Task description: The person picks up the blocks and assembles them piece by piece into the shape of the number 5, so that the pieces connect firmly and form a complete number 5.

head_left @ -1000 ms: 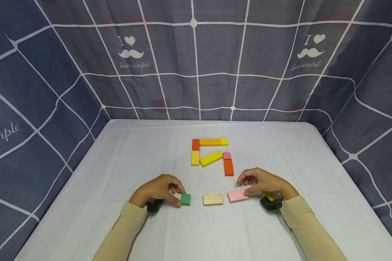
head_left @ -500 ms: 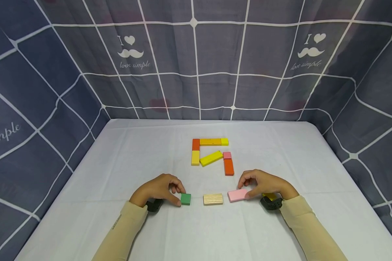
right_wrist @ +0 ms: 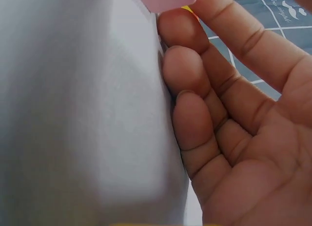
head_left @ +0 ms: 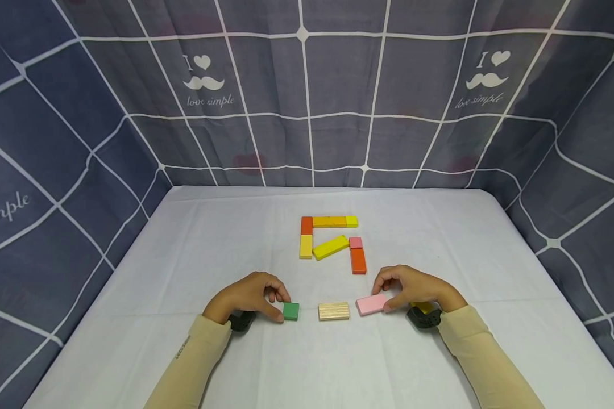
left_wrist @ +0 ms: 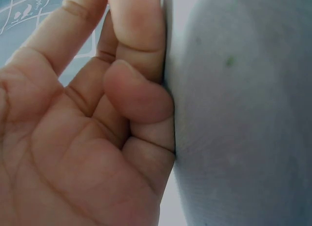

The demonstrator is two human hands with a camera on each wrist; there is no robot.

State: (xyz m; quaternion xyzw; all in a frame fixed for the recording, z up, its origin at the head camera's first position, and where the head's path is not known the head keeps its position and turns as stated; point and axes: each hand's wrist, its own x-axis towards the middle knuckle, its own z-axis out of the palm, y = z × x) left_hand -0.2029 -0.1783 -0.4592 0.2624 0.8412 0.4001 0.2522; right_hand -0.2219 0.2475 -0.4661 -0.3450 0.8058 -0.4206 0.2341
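Note:
On the white table lies a small green block (head_left: 290,311), with the thumb and index finger of my left hand (head_left: 253,295) at its left and far edges. The other left fingers curl against the cloth; in the left wrist view the block is out of sight. My right hand (head_left: 411,286) pinches a pink block (head_left: 370,304) by its right end, between thumb and index finger. A corner of that pink block shows at the top of the right wrist view, above the curled fingers (right_wrist: 192,121). Between the hands sits a ridged, pale gold block (head_left: 333,311).
Farther back, orange, yellow and pink blocks form an angular outline, with a yellow block (head_left: 330,247) slanting across it and an orange-red block (head_left: 358,261) at its right. Another yellow block (head_left: 423,307) is partly hidden under the right wrist. Dark gridded curtains (head_left: 343,142) surround the table.
My right index finger has come down onto the far edge of the pink block, closing the pinch with the thumb. The left hand and the other blocks have stayed put.

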